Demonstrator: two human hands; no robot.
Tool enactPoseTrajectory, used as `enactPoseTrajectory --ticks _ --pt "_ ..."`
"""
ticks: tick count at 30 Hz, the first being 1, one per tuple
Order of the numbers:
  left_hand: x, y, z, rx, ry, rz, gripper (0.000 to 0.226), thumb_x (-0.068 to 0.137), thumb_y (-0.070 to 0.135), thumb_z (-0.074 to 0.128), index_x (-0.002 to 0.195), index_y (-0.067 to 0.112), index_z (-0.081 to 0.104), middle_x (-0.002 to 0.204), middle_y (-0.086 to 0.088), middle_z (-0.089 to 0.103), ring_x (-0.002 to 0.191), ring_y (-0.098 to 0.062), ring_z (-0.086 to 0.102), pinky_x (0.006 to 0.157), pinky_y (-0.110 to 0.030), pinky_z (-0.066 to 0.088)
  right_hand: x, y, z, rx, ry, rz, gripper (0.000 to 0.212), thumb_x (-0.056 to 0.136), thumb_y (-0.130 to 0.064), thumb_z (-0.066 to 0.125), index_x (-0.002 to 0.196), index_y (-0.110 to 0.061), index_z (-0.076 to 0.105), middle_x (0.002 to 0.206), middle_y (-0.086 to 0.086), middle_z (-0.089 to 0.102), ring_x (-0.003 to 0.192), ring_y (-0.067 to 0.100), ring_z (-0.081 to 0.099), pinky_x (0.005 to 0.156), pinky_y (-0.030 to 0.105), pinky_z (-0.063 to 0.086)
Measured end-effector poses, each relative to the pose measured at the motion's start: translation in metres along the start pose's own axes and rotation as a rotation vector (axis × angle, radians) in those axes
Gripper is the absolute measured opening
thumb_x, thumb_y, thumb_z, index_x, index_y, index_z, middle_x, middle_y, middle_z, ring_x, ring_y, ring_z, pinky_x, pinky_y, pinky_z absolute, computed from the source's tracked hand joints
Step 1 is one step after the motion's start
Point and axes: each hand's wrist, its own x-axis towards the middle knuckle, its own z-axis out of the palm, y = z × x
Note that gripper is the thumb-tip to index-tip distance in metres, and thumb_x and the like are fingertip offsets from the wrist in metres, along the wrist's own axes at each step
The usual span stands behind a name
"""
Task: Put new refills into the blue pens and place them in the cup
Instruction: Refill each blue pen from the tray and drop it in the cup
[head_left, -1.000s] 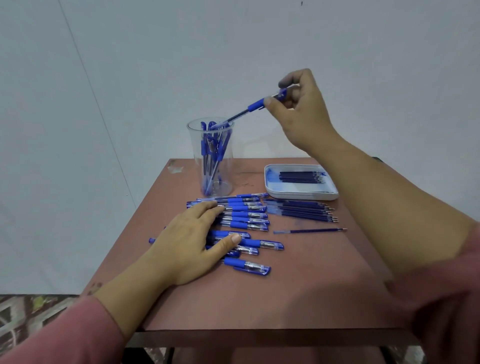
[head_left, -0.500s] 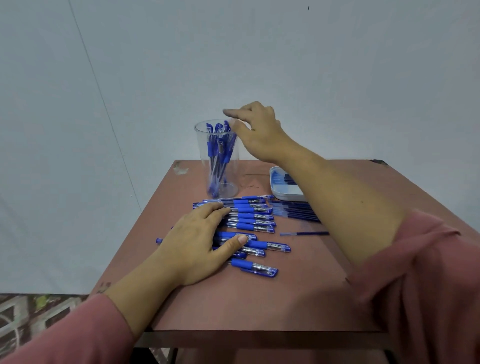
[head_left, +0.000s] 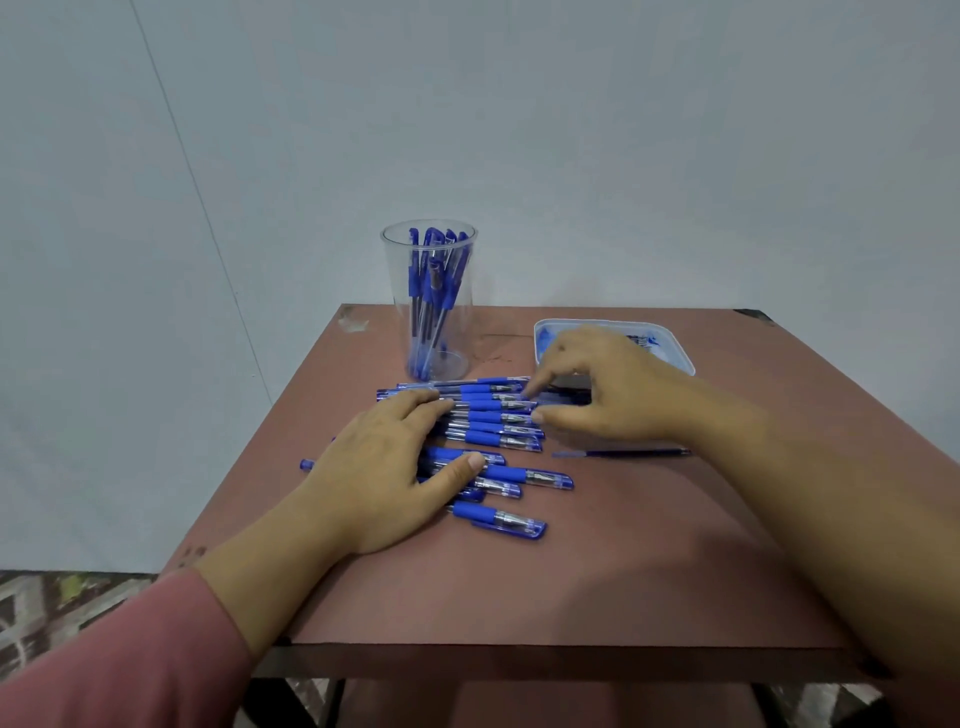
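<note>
Blue pens (head_left: 488, 415) lie in a loose row mid-table, just on the near side of the cup (head_left: 397, 291); long axes run left to right, capped tips to the right, plain ends to the left; a few strays nearer, same heading, slightly skewed. Left hand (head_left: 379, 478) flat on the left halves of the row, fingers straight and close, thumb out across a nearer pen; likely pinning the lot against rolling. Right hand (head_left: 613, 389) at the capped ends, fingers loosely curved and spread, index tip touching a far pen, thumb apart below it, nothing held; likely singling out the next pen. Cup stands far, left of centre on the table (head_left: 571, 571); pens inside upright, leaning; which end is up I cannot tell. Tray (head_left: 680, 358) far right, largely behind the right hand. One loose refill (head_left: 623, 453) lies right of the row, axis left to right.
</note>
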Motion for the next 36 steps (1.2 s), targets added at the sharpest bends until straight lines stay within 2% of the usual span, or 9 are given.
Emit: enactPoseTrajectory --ticks 4,9,14,18,20,22,26,31,36 --pt "0.0 0.001 0.0 -0.013 0.009 -0.002 0.085 0.079 0.079 0.022 0.144 0.027 0.039 0.147 0.016 0.036 0.133 -0.002 0.034 0.112 -0.03 0.031 -0.01 -0.006 0.011 0.047 -0.063 0.023 0.016 0.077 -0.042 0.076 0.092 -0.034 0.073 0.087 -0.017 0.055 0.091 -0.005 0.044 0.077 0.012 0.036" --pt "0.0 0.0 0.001 -0.012 0.01 -0.006 0.084 0.081 0.078 0.023 0.144 0.027 0.039 0.148 0.014 0.037 0.134 -0.004 0.034 0.112 -0.033 0.032 -0.007 -0.01 0.016 -0.026 -0.087 0.021 0.024 0.079 -0.044 0.074 0.099 -0.032 0.071 0.086 -0.017 0.049 0.085 0.001 0.041 0.079 0.02 0.037" --pt "0.0 0.001 0.0 0.014 0.015 0.009 0.082 0.082 0.077 0.022 0.143 0.026 0.042 0.146 0.011 0.041 0.133 -0.008 0.037 0.113 -0.034 0.03 -0.007 -0.01 0.022 -0.043 -0.052 0.001 0.017 0.083 -0.032 0.071 0.099 -0.026 0.069 0.09 -0.013 0.052 0.089 0.004 0.045 0.08 0.02 0.037" --pt "0.0 0.001 -0.004 0.013 0.04 0.012 0.078 0.083 0.076 0.022 0.142 0.028 0.042 0.143 0.013 0.042 0.133 -0.007 0.036 0.115 -0.043 0.024 -0.009 -0.009 0.02 0.078 0.004 0.067 0.011 0.085 -0.024 0.07 0.095 -0.025 0.065 0.078 -0.022 0.054 0.077 -0.004 0.052 0.068 0.01 0.037" --pt "0.002 0.002 -0.006 0.009 0.08 0.036 0.071 0.086 0.072 0.027 0.14 0.028 0.044 0.14 0.013 0.045 0.131 -0.007 0.039 0.114 -0.046 0.026 -0.009 -0.008 0.017 0.216 0.044 0.108 0.012 0.087 -0.023 0.068 0.097 -0.026 0.063 0.081 -0.016 0.061 0.076 0.0 0.057 0.069 0.011 0.043" --pt "0.007 0.005 -0.01 0.011 0.134 0.083 0.064 0.089 0.067 0.034 0.138 0.028 0.047 0.136 0.012 0.05 0.127 -0.008 0.043 0.113 -0.042 0.029 -0.01 -0.006 0.014 0.318 0.107 0.114 0.011 0.09 -0.022 0.065 0.099 -0.026 0.061 0.085 -0.012 0.063 0.08 0.003 0.059 0.072 0.013 0.047" --pt "0.027 0.015 -0.021 -0.03 0.178 0.158 0.053 0.09 0.054 0.053 0.136 0.028 0.049 0.124 0.012 0.059 0.112 -0.004 0.053 0.096 -0.022 0.04 -0.008 -0.005 0.009 0.39 0.195 0.1 0.011 0.092 -0.02 0.062 0.093 -0.031 0.061 0.084 -0.015 0.064 0.081 0.001 0.059 0.074 0.01 0.044" --pt "0.06 0.024 -0.026 -0.017 0.209 0.286 0.039 0.087 0.03 0.064 0.125 0.025 0.056 0.104 0.01 0.067 0.088 -0.001 0.058 0.08 -0.024 0.053 -0.007 0.004 0.009 0.47 0.269 0.105 0.014 0.093 -0.023 0.06 0.091 -0.037 0.06 0.088 -0.008 0.067 0.084 0.012 0.063 0.08 0.028 0.051" --pt "0.071 0.021 -0.015 -0.12 0.219 0.272 0.021 0.088 0.023 0.065 0.109 0.024 0.064 0.096 0.013 0.066 0.085 -0.007 0.061 0.075 -0.031 0.055 -0.009 0.012 0.011 0.26 0.285 0.019 0.022 0.086 -0.027 0.07 0.098 -0.04 0.056 0.091 -0.014 0.061 0.089 0.007 0.057 0.083 0.027 0.047"
